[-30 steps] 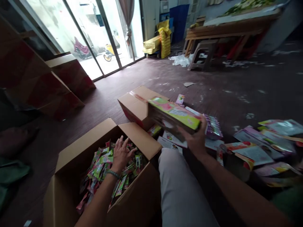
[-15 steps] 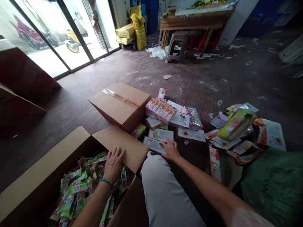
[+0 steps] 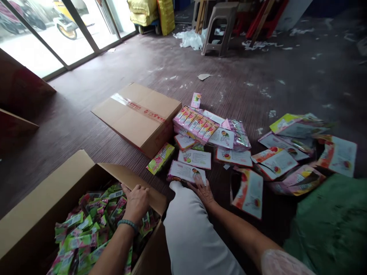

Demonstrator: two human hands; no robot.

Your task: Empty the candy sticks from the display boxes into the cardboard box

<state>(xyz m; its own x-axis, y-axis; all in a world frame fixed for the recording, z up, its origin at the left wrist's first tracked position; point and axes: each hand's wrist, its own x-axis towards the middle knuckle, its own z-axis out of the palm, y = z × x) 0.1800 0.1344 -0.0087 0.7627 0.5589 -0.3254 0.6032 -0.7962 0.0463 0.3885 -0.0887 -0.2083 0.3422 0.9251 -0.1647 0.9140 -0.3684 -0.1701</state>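
Note:
My left hand [image 3: 137, 201] reaches into an open cardboard box [image 3: 43, 198] at the lower left, fingers curled down on the green and pink sachets [image 3: 86, 233] that fill it. My right hand [image 3: 204, 191] rests on the floor beside my knee [image 3: 183, 206], fingertips touching the edge of a flat white packet [image 3: 186, 172]. Whether the right hand grips that packet is unclear; its fingers lie fairly flat.
A sealed taped carton [image 3: 137, 114] lies ahead. Flat printed packets [image 3: 275, 162] and a pink box of sachets [image 3: 196, 124] are scattered across the dark floor to the right. A green cloth [image 3: 332, 225] is at lower right. A plastic stool [image 3: 219, 23] and glass doors [image 3: 57, 34] stand farther off.
My right hand let go of the green-topped box, which landed among the packets at right, then dropped to the floor by a white packet. My left hand stayed in the box, fingers curling.

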